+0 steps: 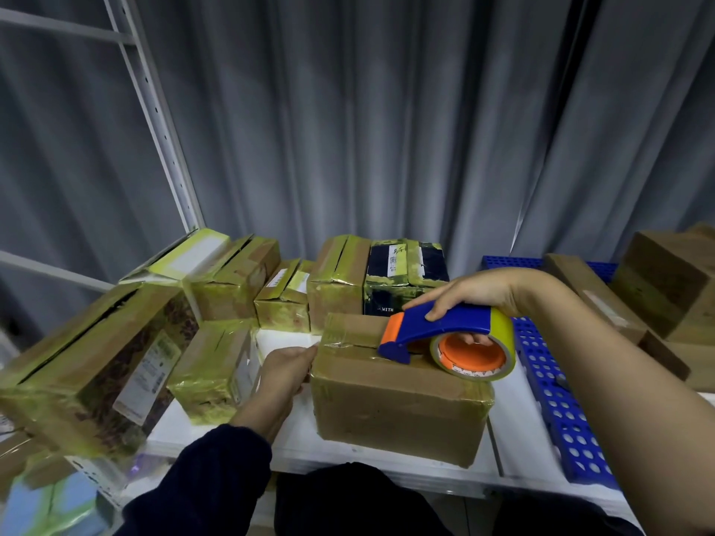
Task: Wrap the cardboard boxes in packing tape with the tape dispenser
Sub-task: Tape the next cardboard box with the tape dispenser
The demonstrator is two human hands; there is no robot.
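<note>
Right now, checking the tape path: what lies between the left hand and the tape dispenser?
Only the cardboard box top, bearing a glossy tape strip, lies between left hand and tape dispenser, per the head view.

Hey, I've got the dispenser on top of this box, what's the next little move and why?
Probably draw the tape dispenser rightward across the cardboard box top. Shiny tape covers only the left stretch behind its orange blade end, the right part looks bare, and the left hand touches the box's left side to brace it.
</note>
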